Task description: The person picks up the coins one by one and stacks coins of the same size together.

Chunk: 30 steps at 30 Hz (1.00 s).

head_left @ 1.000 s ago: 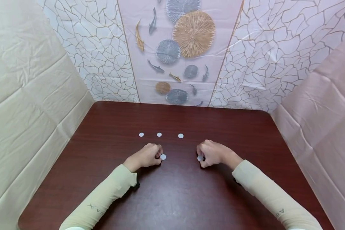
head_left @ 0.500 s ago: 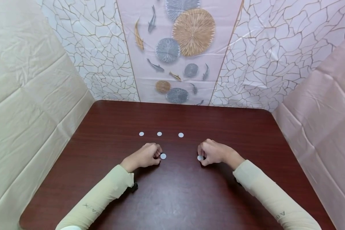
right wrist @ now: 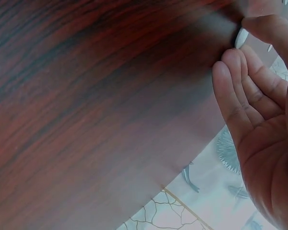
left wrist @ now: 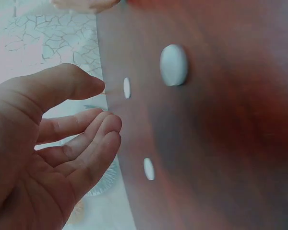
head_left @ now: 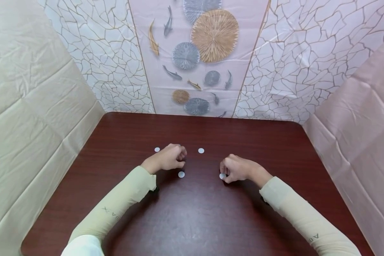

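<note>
White disc [head_left: 157,149] first, kinda toward the left edge of the table [head_left: 192,220], then the left hand [head_left: 170,156], thumb and fingertips apart. Second disc [head_left: 181,174] sits just on its near-edge side, third disc [head_left: 201,150] is up towards the far edge, and fourth disc [head_left: 222,176] is pinched by the right hand [head_left: 238,168].

Glossy reddish-brown table [head_left: 192,220]; backdrop [head_left: 204,71] behind, fish-printed.

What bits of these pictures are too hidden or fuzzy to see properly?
Head view: part of the pinched disc, covered by the right hand.
Head view: left sleeve lettering, too small to read fully.
Left wrist view: any marks on the nearest disc, lost in blur.
Right wrist view: a white piece, cut off by the top edge.
</note>
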### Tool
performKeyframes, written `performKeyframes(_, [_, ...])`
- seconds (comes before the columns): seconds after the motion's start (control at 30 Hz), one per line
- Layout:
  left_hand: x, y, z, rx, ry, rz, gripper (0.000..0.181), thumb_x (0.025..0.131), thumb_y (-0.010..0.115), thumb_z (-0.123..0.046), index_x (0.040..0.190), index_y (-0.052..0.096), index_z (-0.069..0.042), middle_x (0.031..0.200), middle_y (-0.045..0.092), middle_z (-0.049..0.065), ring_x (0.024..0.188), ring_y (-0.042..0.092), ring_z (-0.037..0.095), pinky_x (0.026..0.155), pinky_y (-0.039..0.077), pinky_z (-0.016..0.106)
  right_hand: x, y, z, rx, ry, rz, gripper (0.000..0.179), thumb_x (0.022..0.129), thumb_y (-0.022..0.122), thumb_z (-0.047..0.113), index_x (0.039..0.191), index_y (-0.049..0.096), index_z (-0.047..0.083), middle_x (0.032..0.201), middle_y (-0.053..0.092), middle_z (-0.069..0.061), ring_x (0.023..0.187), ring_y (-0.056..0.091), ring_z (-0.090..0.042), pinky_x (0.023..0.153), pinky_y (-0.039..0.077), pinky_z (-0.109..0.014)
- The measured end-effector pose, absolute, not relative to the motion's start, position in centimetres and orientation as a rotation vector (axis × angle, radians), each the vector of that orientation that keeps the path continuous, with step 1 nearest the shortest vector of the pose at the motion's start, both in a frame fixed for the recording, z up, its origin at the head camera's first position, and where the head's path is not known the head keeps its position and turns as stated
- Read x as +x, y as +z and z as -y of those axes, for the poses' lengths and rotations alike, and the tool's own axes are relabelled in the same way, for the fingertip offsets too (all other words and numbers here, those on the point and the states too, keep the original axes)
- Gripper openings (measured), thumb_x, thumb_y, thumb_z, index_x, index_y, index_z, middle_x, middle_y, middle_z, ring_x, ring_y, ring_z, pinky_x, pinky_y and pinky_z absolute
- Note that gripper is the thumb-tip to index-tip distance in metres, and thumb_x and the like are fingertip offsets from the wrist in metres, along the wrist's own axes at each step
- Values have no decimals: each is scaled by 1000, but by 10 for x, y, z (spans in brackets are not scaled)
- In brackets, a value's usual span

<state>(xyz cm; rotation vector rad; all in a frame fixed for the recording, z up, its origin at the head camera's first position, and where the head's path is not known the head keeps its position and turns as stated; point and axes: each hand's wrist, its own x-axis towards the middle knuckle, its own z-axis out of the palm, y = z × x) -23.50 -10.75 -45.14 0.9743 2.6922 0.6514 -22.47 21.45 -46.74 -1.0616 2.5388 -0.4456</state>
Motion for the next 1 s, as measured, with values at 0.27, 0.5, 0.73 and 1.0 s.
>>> performKeyframes(0.27, [-263, -443, 76, 927, 526, -2686, 35, 97, 73, -15, 126, 67, 2, 119, 71, 14, 112, 70, 24, 97, 58, 36, -225, -468, -217, -1054, -462, -2525, 11, 83, 84, 12, 90, 76, 11, 85, 74, 4, 77, 67, -2, 70, 57, -20])
performKeyframes(0.5, [-280, -444, 55, 900, 441, -2693, 30, 96, 74, -15, 122, 68, -2, 117, 70, 11, 112, 66, 25, 98, 55, 38, -224, -468, -217, -1069, -472, -2523, 10, 83, 84, 12, 90, 76, 12, 84, 74, 5, 76, 66, -1, 70, 57, -20])
performKeyframes(0.73, [-292, -450, 40, 879, 369, -2721, 25, 93, 75, -15, 114, 69, -2, 108, 69, 10, 104, 60, 26, 92, 52, 38, -224, -466, -215, -1067, -468, -2523, 9, 82, 84, 12, 88, 76, 12, 81, 74, 4, 72, 65, 0, 67, 55, -20])
performKeyframes(1.0, [-293, -458, 27, 825, 347, -2714, 18, 101, 68, -18, 109, 67, -2, 105, 66, 11, 89, 57, 22, 81, 48, 34, -224, -465, -213, -1062, -466, -2510, 8, 84, 83, 13, 88, 76, 11, 80, 74, 4, 72, 65, 0, 67, 55, -20])
